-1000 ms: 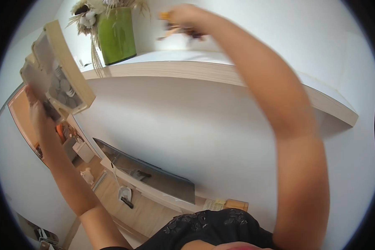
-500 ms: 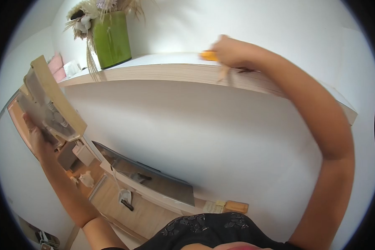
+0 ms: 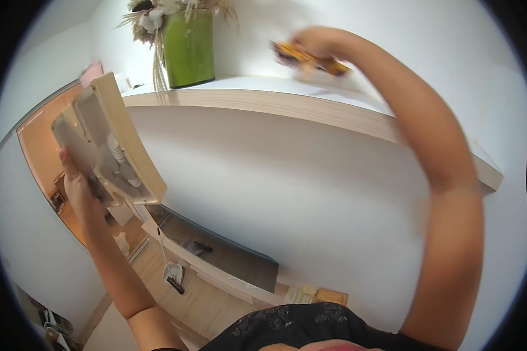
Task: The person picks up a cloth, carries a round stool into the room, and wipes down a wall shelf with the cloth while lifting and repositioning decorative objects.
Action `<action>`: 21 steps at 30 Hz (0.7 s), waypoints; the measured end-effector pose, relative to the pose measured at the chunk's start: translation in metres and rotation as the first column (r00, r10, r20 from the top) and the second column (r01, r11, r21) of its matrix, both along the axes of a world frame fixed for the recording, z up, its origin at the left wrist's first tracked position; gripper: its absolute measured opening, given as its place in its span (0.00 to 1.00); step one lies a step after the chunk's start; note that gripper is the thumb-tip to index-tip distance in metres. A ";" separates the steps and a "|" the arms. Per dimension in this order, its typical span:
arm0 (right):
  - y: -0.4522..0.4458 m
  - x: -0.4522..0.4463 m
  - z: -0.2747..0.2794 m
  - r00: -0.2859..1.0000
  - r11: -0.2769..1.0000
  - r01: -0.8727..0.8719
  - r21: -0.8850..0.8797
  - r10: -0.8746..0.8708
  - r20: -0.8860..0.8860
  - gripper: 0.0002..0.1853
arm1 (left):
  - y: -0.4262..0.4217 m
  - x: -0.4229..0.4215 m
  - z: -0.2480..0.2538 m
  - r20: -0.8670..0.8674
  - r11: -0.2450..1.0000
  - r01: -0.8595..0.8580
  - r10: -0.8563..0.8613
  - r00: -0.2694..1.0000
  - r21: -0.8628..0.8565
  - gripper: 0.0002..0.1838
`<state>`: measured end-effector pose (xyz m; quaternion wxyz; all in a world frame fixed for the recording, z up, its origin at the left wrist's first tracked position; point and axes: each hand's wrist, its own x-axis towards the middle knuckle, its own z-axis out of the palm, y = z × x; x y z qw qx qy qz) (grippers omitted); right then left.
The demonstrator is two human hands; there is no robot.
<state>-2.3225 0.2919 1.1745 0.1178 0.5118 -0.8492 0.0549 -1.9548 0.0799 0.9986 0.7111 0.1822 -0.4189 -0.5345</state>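
Observation:
In my left hand (image 3: 82, 190) is a beige case (image 3: 148, 153) with cloudy see-through panels, held tilted up on the left. White rounded things (image 3: 123, 161) show behind one panel. Fingers and thumb grip the case's lower left side. My right hand (image 3: 311, 44) is closed on an orange and dark patterned item (image 3: 301, 55), raised a little above the wall shelf (image 3: 260, 102). Motion blurs that item, so its kind is unclear.
A green vase (image 3: 189, 50) with dried flowers stands on the shelf's left part. Below are a flat dark screen (image 3: 222, 243) on a low cabinet, and a dustpan (image 3: 173, 275) on the floor. A doorway (image 3: 44, 131) opens at left.
My right hand has risen off the shelf with the orange item, more of which now shows. The case in my left hand sits further right in view; the view itself has shifted.

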 end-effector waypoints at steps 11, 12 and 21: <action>0.067 -0.008 -0.046 0.947 0.943 0.306 0.130 -0.315 0.055 0.26 | -0.009 0.080 -0.049 -0.115 0.998 -0.054 0.050 0.992 -0.035 0.36; 0.062 -0.007 -0.047 0.955 0.955 0.284 0.084 -0.290 0.065 0.27 | -0.009 0.083 -0.053 -0.113 0.998 -0.052 0.048 0.992 -0.033 0.36; -0.061 0.015 -0.046 0.984 0.964 0.173 0.202 -0.180 0.018 0.36 | -0.020 0.093 -0.065 -0.031 0.989 -0.128 0.130 0.991 0.068 0.37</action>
